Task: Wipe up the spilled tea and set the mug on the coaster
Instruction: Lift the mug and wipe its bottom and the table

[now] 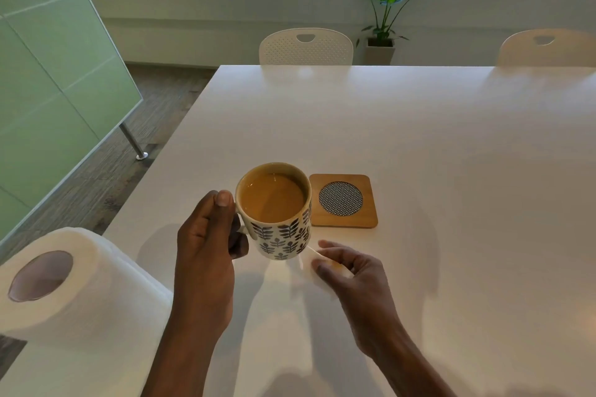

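On the white table (419, 138), near its front-left part, sat the working set: one mug (280, 229), one coaster (343, 200), one roll of paper towel (64, 287), one piece of white tissue (311, 263). Two hands were in view. Beyond the far edge stood two white chairs (305, 47), and one potted plant (385, 19) at about 1 o'clock from the mug.

Mug: cream ceramic, dark leaf-sprig print around the wall, handle toward 9 o'clock. It held milky brown tea, level a little below the rim. Whether its base touched the table could not be told. It stood just beside the coaster, which lay at its 3 o'clock; the mug was not on it.

Coaster: square, light wood, rounded corners, round woven grey inset at centre, nothing on it.

Left hand (206, 235): closed around the mug handle, thumb up by the rim.

Right hand (351, 271): at the mug's 5 o'clock, low over the table, fingertips pinching the tissue; motion blur hid the tissue's outline.

Roll: lying at 8 o'clock, core opening toward the camera.
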